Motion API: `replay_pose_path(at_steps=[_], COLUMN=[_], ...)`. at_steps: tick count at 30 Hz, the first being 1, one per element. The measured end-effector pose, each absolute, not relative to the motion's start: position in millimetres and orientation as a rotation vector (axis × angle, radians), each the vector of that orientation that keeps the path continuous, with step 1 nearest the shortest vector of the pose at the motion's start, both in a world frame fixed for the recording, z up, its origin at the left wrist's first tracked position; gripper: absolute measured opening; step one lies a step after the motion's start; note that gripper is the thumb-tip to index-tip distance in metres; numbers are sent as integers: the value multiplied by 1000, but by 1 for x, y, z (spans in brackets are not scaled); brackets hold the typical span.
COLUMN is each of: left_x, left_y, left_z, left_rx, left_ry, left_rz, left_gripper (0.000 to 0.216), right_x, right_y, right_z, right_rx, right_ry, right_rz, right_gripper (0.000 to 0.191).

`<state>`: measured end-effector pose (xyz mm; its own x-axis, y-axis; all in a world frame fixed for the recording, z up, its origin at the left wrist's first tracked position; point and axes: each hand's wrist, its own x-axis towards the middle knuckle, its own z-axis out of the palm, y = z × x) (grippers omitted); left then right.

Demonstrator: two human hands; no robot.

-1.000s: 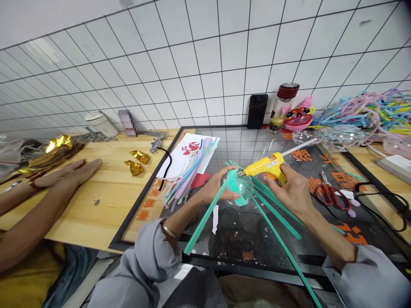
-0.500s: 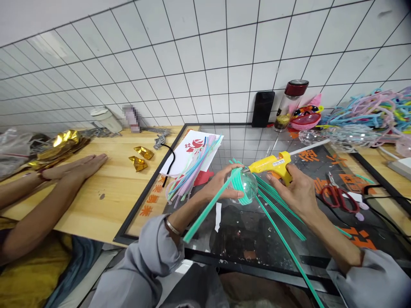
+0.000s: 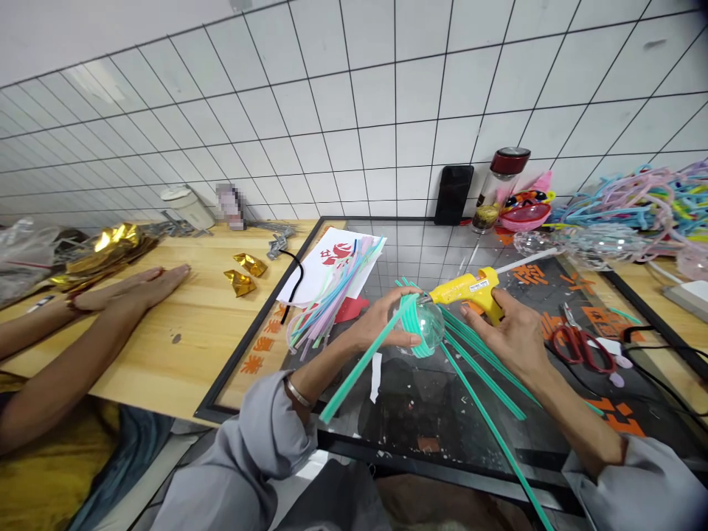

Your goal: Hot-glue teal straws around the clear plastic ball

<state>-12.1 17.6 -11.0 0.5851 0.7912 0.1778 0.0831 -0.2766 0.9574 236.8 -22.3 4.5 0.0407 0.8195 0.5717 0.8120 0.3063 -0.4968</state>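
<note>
My left hand is closed around a clear plastic ball partly wrapped in teal straw. A long teal straw runs from the ball down past my wrist. My right hand grips a yellow hot glue gun, its nozzle touching the ball's upper side. More teal straws lie on the glass mat under my right hand.
A bundle of pastel straws lies on a white sheet left of the ball. Red scissors and black cables sit at the right. A phone, a jar and a straw pile line the wall. Another person's arms rest on the wooden table.
Hardly anything has moved. My hands keep the ball and glue gun together; the view has shifted slightly.
</note>
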Motion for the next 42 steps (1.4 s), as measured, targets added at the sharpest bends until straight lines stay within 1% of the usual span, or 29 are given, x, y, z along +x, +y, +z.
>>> replay_pose_path(at_steps=[6,15,24,32,39,42], left_x=[-12,-12,-12,-13,-13,-13], left_y=[16,14,15,15,14,15], left_z=[-8,-6,-8,-7,-6,-9], left_rx=[1709,1719,1637,1657,1620,1606], left_ry=[746,748,728,745,744,726], left_rz=[809,814,794,773,766,780], left_gripper=[80,80,81,82,81,82], right_x=[235,234,233,231,233,233], right_y=[-23,-23,-23,-24,-24,-24], right_z=[6,5,7,9,8,7], right_rx=[-1489,-1544,-1508,-1534,-1518,-1514], right_ry=[-1763,-1722,-1737,-1689,-1722,-1715], right_rz=[8,61,102,76,85,68], right_gripper=[41,45,36,44,38,39])
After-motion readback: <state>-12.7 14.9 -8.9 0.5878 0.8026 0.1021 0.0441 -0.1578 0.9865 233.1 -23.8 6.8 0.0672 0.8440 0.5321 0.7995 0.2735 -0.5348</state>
